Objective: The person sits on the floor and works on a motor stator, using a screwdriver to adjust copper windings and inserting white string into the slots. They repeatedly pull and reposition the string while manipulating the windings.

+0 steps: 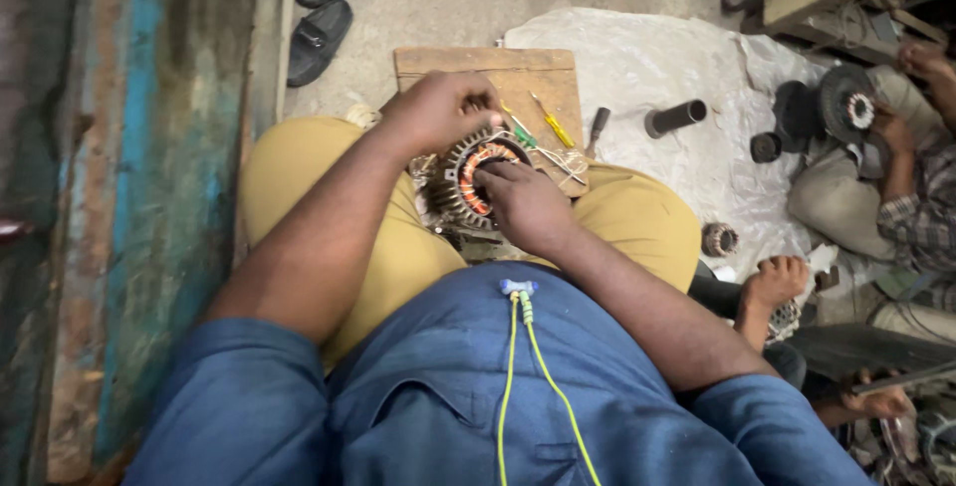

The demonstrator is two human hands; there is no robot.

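Position: I sit on the floor with a stator (476,179) on my lap, against a wooden board (518,73).
Stator: round laminated core, copper windings showing orange inside the bore, loose wire ends trailing toward the board.
Left hand (438,108): curled over the far rim of the stator, fingers closed on its edge; I judge it steadies the core.
Right hand (525,202): on the near rim, fingertips pressed into the bore at the windings; whether they pinch a wire I cannot tell.
Tools: a yellow-handled screwdriver (551,120) and a green-handled one (518,127) lie on the board just beside the stator; a dark-handled tool (597,127) lies at the board's right edge.
Surroundings: a black tube (675,118) on the white sheet (637,58); two black sandals (329,3) on the concrete beyond; a painted wall on my left.
Others: a person at upper right holds another round motor part (846,103); another person's hand (777,282) is low on my right, near a small wound part (718,239).
Risk, windings: fingertips forced into the slots could scrape the wire coating or kink a strand.
Risk, support: the stator rests on my thighs only; a slackened left grip could let it roll off.
Risk, tools: the screwdrivers lie near the loose wire ends and could snag them.
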